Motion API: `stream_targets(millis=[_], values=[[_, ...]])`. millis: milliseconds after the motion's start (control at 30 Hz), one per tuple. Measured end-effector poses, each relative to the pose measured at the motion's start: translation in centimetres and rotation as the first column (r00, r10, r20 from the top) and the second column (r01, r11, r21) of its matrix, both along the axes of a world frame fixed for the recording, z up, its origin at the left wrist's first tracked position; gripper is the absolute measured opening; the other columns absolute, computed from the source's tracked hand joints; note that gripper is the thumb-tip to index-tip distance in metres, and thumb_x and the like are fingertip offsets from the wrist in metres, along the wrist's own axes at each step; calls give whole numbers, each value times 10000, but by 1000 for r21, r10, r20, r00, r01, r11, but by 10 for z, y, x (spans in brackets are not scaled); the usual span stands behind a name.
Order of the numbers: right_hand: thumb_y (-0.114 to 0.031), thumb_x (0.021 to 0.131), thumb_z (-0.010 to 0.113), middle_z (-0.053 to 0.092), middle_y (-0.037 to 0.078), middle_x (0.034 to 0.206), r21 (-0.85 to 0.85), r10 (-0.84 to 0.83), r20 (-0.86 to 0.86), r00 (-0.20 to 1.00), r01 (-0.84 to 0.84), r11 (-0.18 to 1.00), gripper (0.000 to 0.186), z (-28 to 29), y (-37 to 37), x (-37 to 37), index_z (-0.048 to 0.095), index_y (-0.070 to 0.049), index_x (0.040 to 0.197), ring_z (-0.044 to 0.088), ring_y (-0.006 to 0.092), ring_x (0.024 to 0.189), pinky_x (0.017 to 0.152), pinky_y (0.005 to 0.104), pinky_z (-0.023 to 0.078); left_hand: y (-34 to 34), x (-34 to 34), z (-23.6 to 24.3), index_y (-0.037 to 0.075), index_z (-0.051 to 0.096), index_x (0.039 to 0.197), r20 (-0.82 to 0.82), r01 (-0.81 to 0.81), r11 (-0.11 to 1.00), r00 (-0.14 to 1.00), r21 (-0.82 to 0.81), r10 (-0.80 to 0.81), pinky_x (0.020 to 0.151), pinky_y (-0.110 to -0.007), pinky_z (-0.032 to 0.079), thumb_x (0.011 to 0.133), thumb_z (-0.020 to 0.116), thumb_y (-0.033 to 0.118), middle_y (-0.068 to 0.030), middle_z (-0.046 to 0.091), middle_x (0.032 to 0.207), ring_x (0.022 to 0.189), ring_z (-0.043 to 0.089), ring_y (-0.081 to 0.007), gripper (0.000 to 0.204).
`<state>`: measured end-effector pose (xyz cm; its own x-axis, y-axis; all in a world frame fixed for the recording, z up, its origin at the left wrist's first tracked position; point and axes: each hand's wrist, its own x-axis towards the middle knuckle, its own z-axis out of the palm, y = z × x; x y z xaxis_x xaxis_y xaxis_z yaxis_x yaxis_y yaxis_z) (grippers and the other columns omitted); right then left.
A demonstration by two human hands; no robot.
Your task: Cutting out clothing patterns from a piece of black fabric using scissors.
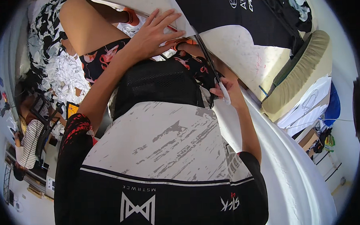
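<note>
My left hand [156, 35] lies with its fingers stretched out and spread at the near edge of a white sheet [155, 1], which may be fabric or paper. My right hand [226, 90] is closed around the white-wrapped handle of a pair of long dark-bladed scissors [206, 51]. The blades point away from me, with their tips at the near edge of a black printed fabric panel [220, 14]. How far the blades are apart is hard to make out. The panel lies on a pale, marked tabletop [233, 41], to the right of my left hand.
Fabric scraps [60, 75] heap up on the floor at the left. At the right lie a beige gathered cushion [301, 77] and a stack of white sheets [308, 107]. White cloth [286, 164] drapes beside my right arm. A person in a striped top [30, 143] sits far left.
</note>
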<state>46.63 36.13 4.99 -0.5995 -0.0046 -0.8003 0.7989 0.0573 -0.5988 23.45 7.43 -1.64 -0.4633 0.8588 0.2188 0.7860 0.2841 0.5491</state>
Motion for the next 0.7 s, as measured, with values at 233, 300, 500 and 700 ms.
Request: stream_targets(millis=[233,300,500,700], values=[[-180,806,900,523,-88,661,45,41,58,997,-44,998,304,4,-2,1,619,-89,733,446,15,588,523,215,328,1,0,-1,281,651,1358,-12,-7,1000,1000,8,7,1247,-563,218,874,750,208,-116,390,1597,1497,338,-323,499],[-191,807,899,525,-82,660,-10,26,27,999,-26,1000,313,3,-3,1,613,-84,736,450,20,585,521,217,328,0,0,0,282,650,1360,-7,-10,1000,1000,7,10,1248,-563,217,873,751,205,-116,393,1595,1497,338,-324,503],[-187,815,889,518,-77,650,-55,-3,-34,999,1,998,322,-3,-4,-5,594,-87,732,449,20,580,515,217,323,1,0,0,238,715,1258,-38,-14,1000,999,19,14,1239,-555,232,920,709,281,-137,438,1541,1482,351,-317,341],[-194,821,884,514,-75,642,-52,45,-32,998,-46,998,329,-3,-4,-11,587,-87,726,460,19,580,512,216,326,1,0,0,224,730,1234,-36,-23,1000,999,11,24,1234,-551,242,918,707,288,-132,450,1529,1478,356,-320,323]])
